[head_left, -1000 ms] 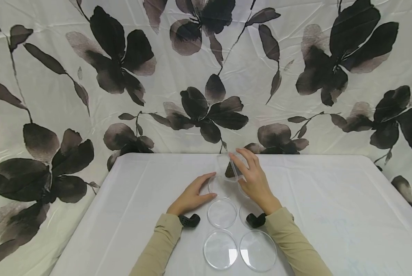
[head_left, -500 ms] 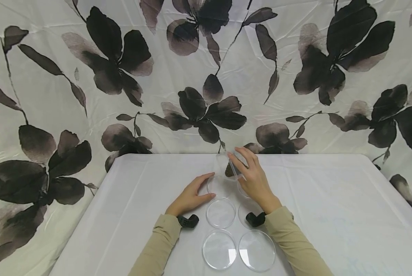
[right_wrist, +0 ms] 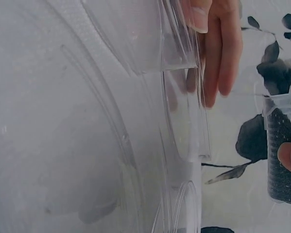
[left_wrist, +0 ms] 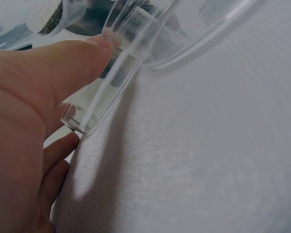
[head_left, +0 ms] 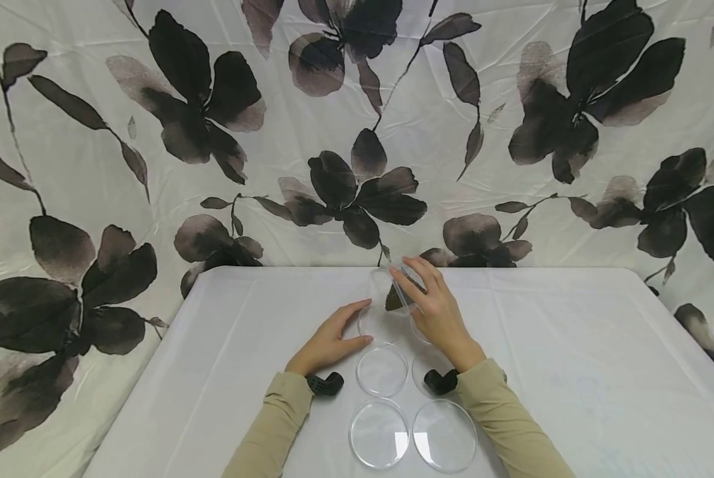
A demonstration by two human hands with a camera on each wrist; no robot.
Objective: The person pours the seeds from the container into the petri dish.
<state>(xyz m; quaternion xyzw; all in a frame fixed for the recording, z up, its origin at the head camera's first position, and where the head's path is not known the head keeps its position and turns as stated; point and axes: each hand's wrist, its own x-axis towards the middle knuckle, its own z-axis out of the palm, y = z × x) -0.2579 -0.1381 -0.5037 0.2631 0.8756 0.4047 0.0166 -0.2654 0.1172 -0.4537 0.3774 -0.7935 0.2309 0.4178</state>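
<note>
My right hand (head_left: 440, 309) grips a clear plastic tub (right_wrist: 283, 109) of dark granules (head_left: 396, 299). It holds the tub tilted sideways above the far left petri dish (head_left: 380, 324), with the granules gathered toward the tub's left side. Thumb and fingers of my left hand (head_left: 334, 337) hold the rim of that same dish from its left. Up close in the left wrist view, the thumb (left_wrist: 82, 58) touches the dish wall while the other fingers lie behind it. Whether any granules lie in the dish is too unclear to tell.
Nearer on the white table (head_left: 261, 345) lie more clear petri dishes in two columns: a small left dish (head_left: 382, 370), a large left dish (head_left: 379, 435) and a large right dish (head_left: 444, 436). Others are partly hidden under my right arm. A floral cloth (head_left: 357, 99) hangs behind.
The tub is tilted a little further left, and more of the dark granules show at its left side. My left hand stays at the dish.
</note>
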